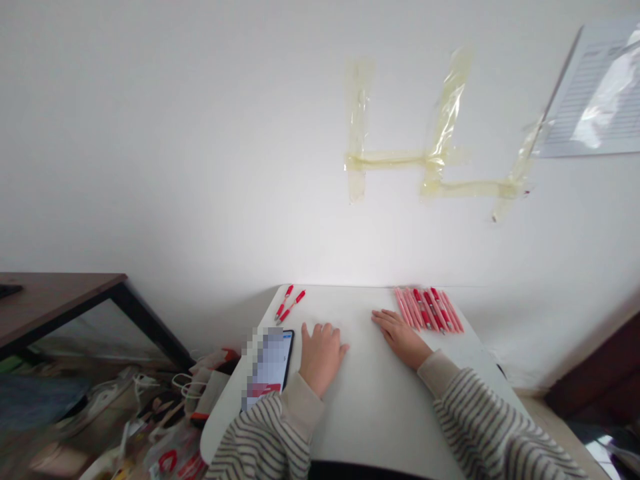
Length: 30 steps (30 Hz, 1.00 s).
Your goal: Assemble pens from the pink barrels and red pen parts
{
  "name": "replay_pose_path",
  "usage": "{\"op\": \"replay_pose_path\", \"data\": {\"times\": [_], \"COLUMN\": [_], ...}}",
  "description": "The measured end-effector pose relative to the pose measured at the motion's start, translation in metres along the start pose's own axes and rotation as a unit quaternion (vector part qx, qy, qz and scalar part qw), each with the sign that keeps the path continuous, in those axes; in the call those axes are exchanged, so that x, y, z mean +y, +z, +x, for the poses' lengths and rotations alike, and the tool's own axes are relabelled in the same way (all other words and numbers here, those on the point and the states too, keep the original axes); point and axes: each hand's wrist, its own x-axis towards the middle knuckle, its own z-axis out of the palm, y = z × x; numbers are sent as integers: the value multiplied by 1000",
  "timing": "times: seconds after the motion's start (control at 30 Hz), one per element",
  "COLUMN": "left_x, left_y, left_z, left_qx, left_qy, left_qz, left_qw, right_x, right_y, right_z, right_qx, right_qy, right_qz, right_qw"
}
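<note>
My left hand [320, 351] lies palm down on the small white table [370, 400], fingers loosely curled, holding nothing. A phone [269, 365] lies just to its left. My right hand [400, 333] rests flat on the table with its fingers stretched out, empty. Its fingertips lie close to a row of several red and pink pens [429, 309] at the far right of the table. Two red pens [289, 305] lie at the far left corner, beyond the phone.
A white wall with strips of yellowed tape [430, 160] and a taped sheet of paper [597, 100] rises behind the table. A dark wooden desk [55, 300] stands at the left. Bags and clutter [150, 420] cover the floor beside the table.
</note>
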Motion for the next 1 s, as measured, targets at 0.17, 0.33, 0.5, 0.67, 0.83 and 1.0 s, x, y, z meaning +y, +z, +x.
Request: {"op": "replay_pose_path", "data": {"times": [0.17, 0.33, 0.5, 0.67, 0.83, 1.0], "left_x": [-42, -87, -110, -120, -124, -122], "left_y": [-26, -32, -21, -13, -5, 0], "left_z": [17, 43, 51, 54, 56, 56], "left_qx": [8, -10, 3, 48, 42, 56], "left_qy": [-29, -102, -119, -138, -134, -142], "left_qz": [37, 79, 80, 106, 110, 108], "left_qw": [999, 992, 990, 984, 984, 982], "right_x": [-1, 1, -4, -11, -12, -11], "right_y": [1, 2, -2, -6, -5, -6], "right_z": [-1, -2, -2, -2, -2, -2], "right_qx": [6, 6, -9, -14, -15, -19], "right_qy": [0, -15, -16, -4, -4, -11], "right_qz": [-6, -31, -63, -80, -90, -106], "right_qw": [1000, 999, 998, 997, 996, 994]}}
